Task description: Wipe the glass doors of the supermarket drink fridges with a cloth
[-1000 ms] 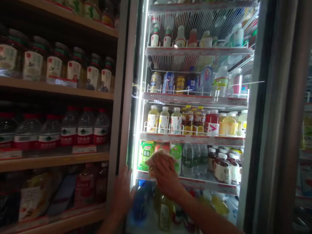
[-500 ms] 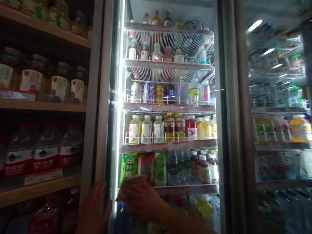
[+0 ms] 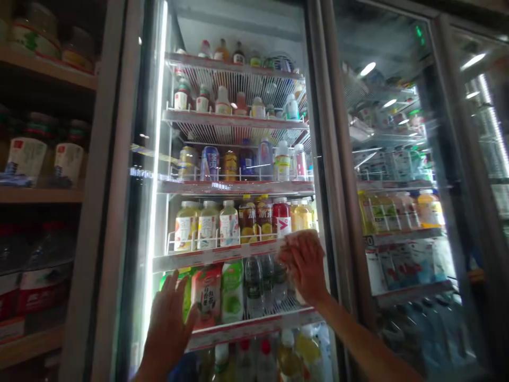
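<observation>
Holding nothing, the left hand [image 3: 169, 315] was outspread; above and right of it, a crumpled, pale-pink fabric cloth [image 3: 314, 239] was gripped beneath the right hand [image 3: 305, 268], fingers nearly together, apparently against a clear glass door [image 3: 220, 186].

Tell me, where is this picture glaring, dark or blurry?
Head view: the vertical light strip glares strongly; head view: white reflections streak the glass door at right; head view: the wooden shelves at far left sit in gloom, their bottles soft; head view: the left hand and the right hand on its cloth look slightly blurred.
</observation>
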Demonstrator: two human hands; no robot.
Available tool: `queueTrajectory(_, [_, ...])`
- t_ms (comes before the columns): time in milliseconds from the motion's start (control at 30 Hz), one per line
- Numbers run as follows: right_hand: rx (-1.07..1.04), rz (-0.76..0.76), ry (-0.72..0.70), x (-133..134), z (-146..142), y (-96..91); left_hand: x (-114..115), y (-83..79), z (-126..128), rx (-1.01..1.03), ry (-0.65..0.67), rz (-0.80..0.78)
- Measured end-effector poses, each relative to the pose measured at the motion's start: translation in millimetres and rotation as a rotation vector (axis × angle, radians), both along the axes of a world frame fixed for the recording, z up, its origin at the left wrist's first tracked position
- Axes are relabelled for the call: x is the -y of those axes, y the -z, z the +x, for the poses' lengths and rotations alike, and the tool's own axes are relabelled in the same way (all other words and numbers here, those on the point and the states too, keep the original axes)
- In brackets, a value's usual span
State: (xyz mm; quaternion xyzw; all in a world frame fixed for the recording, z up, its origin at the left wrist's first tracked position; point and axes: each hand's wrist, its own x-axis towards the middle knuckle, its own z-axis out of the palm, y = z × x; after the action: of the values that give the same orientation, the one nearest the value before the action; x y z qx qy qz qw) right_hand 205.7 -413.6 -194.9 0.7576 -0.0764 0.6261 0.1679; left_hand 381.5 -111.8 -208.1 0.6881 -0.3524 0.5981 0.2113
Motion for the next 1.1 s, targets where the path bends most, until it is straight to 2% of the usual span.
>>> queueTrajectory(133, [-0.096, -0.091, 0.06, 29.8, -18.2, 32.3, 12.4, -4.5, 1.0, 0.04, -0.003, 0.017])
queueTrajectory(200, [-0.092, -0.079, 0.087, 39.9, -20.5, 24.6, 15.1, -6.1, 1.7, 0.059, -0.005, 0.01])
queueTrajectory(333, [0.117, 0.086, 0.133, 49.3, -14.7, -19.6, 15.6, -12.7, 2.4, 0.052, 0.006, -0.023])
queueTrajectory(400, [0.12, 0.072, 0.118, 50.2, -14.6, -19.2, 13.9, -17.8, 3.3, 0.053, 0.007, -0.034])
queueTrajectory(500, [-0.029, -0.063, 0.068, 51.8, -19.6, -2.4, 10.3, -30.1, 6.5, 0.077, 0.002, -0.043])
queueTrajectory(533, [-0.061, -0.078, 0.063, 51.9, -20.6, -3.1, 9.5, -35.9, 7.7, 0.077, -0.001, -0.048])
queueTrajectory(600, [-0.027, -0.002, 0.089, 48.5, -18.3, -21.4, 9.6, -48.9, 9.4, 0.062, -0.008, -0.063])
queueTrajectory(700, [0.143, 0.191, 0.126, 29.7, -3.8, -65.3, 13.6, -65.5, 9.1, 0.012, -0.013, -0.098])
queueTrajectory(767, [0.104, 0.124, 0.07, 13.9, 6.5, -80.5, 15.8, -71.5, 8.3, -0.019, -0.01, -0.12])
queueTrajectory(833, [-0.055, -0.064, -0.021, 4.8, 11.1, -82.9, 15.0, -75.1, 8.6, -0.034, -0.003, -0.118])
queueTrajectory(900, [-0.131, -0.145, -0.049, 5.5, 10.7, -86.1, 11.9, -80.3, 10.0, -0.03, 0.002, -0.103])
queueTrajectory(1033, [0.122, 0.121, 0.081, 7.3, 13.2, -116.6, 8.2, -103.2, 9.8, -0.023, -0.016, -0.114])
queueTrajectory(1067, [0.139, 0.125, 0.085, 2.8, 16.1, -124.1, 8.6, -110.5, 8.5, -0.028, -0.02, -0.117])
queueTrajectory(1100, [0.098, 0.061, 0.062, -2.9, 19.5, -129.7, 9.4, -117.5, 7.0, -0.035, -0.026, -0.115])
